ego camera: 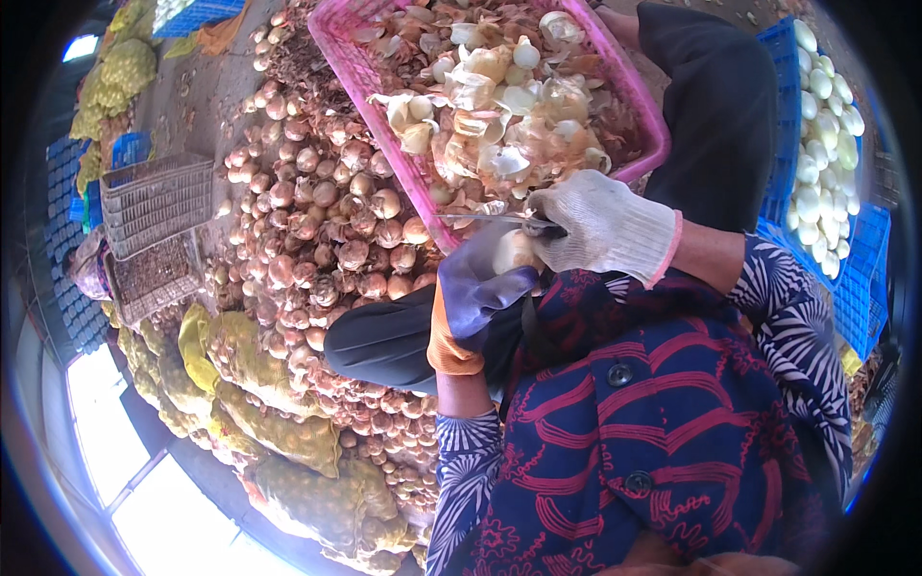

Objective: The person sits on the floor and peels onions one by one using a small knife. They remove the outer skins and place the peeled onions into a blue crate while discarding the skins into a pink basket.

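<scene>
My left hand (479, 288), in a purple-coated glove with an orange cuff, holds a pale onion (514, 252) over my lap. In my right hand (601, 227), gloved in white knit, is a knife (479, 217) whose thin blade points left, just above the onion. My right fingertips are close against the onion; whether they touch it is hard to tell. Beyond both hands lies a pink plastic basket (652, 137) filled with onion skins (497, 129) and some pale onions. The lower part of the held onion is hidden by my left fingers.
Unpeeled onions (353, 255) are heaped left of the basket. Yellow mesh sacks of onions (317, 497) lie at the lower left, near stacked grey crates (158, 205). At the right stands a blue crate (778, 122) full of peeled onions (825, 158).
</scene>
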### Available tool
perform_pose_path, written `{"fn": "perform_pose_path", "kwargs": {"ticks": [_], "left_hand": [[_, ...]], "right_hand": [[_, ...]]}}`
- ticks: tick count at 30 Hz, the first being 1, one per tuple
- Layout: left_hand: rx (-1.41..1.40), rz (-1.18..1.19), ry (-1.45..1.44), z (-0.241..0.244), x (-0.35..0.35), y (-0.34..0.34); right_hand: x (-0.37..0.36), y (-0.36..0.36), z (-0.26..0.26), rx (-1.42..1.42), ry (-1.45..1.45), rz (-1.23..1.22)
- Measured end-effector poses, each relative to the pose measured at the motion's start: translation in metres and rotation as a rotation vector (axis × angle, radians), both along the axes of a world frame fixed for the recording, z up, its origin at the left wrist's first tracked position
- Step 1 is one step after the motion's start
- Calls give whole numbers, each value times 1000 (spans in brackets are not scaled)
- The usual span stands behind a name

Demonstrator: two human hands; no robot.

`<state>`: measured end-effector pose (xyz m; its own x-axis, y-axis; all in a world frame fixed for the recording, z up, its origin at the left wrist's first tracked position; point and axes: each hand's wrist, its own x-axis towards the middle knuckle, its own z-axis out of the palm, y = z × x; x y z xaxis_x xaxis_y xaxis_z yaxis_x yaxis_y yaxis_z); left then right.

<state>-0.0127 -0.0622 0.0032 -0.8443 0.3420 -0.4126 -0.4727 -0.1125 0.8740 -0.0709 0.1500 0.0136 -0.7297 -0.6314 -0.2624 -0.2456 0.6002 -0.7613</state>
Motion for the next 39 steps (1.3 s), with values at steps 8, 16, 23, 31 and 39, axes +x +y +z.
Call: {"fn": "perform_pose_path", "kwargs": {"ticks": [8, 16, 23, 31, 39], "left_hand": [[-288, 52, 51, -17, -9, -1], [132, 159, -130, -3, -11, 4], [112, 260, 148, -1, -20, 9], [89, 413, 42, -10, 2, 13], [143, 498, 72, -18, -4, 25]], "right_hand": [[-14, -13, -17, 105, 315, -12], [-39, 7, -3, -19, -299, -214], [-15, 0, -14, -604, -659, -568], [-20, -11, -10, -444, -485, -479], [-35, 8, -25, -442, -62, -458]]}}
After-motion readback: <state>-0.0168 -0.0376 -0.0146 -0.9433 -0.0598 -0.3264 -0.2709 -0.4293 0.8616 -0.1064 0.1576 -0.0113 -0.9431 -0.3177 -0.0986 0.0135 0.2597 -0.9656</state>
